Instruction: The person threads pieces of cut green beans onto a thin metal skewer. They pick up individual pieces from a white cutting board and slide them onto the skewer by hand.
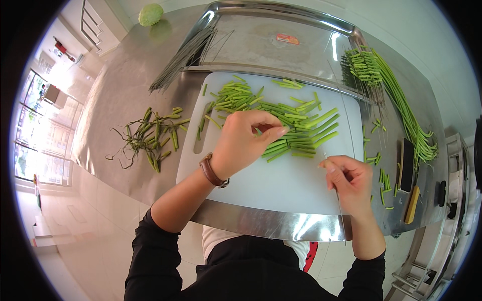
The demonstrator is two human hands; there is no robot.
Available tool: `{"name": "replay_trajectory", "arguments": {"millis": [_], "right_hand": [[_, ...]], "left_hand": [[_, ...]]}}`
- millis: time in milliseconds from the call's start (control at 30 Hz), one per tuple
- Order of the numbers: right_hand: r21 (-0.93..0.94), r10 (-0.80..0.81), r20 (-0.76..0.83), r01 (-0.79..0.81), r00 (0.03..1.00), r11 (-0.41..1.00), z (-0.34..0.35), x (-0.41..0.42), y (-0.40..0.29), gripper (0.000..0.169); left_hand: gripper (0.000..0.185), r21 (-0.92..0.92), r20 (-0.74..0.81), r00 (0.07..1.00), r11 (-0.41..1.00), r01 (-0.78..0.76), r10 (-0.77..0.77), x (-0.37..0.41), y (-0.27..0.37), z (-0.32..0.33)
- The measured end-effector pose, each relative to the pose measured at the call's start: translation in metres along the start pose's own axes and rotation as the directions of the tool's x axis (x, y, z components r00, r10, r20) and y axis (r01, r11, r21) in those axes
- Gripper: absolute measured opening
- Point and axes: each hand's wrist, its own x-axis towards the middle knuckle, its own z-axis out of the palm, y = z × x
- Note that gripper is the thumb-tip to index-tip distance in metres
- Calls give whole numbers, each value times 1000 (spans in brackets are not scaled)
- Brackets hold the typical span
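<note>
My right hand [348,180] pinches a thin metal skewer [340,210] over the right part of a white cutting board [244,192]. Above the pile of cut green stalk pieces [297,120], my left hand [248,139] has its thumb and forefinger together; whether something small is between them cannot be told. Its wrist wears a brown leather-strap watch [209,169]. Some pieces lie side by side in a row just right of the left fingertips. More short pieces [237,94] are heaped at the board's upper left.
A steel tray [263,37] stands behind the board, with loose skewers [184,56] at its left and skewered stalk pieces [363,67] at its right. Long stalks [403,101] and a yellow handle [412,205] lie at right. Trimmings [150,139] lie left; a cabbage [150,15] sits far back.
</note>
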Motion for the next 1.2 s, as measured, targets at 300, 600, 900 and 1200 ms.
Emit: {"name": "replay_trajectory", "arguments": {"millis": [300,600,900,1200], "right_hand": [[-1,-31,-18,31,999,1000,-3,1,2,12],[1,-23,7,23,1000,1000,-1,1,3,12],[-62,-6,110,13,994,998,2,-3,4,11],[-100,-20,122,33,992,994,4,-3,3,11]], "left_hand": [[12,707,76,960,664,-244,271,-20,-9,25],[12,686,14,968,702,-191,250,-17,-8,25],[14,28,-228,974,1000,6,1,6,-4,-7],[14,27,-306,951,999,-37,43,10,-12,-15]]}}
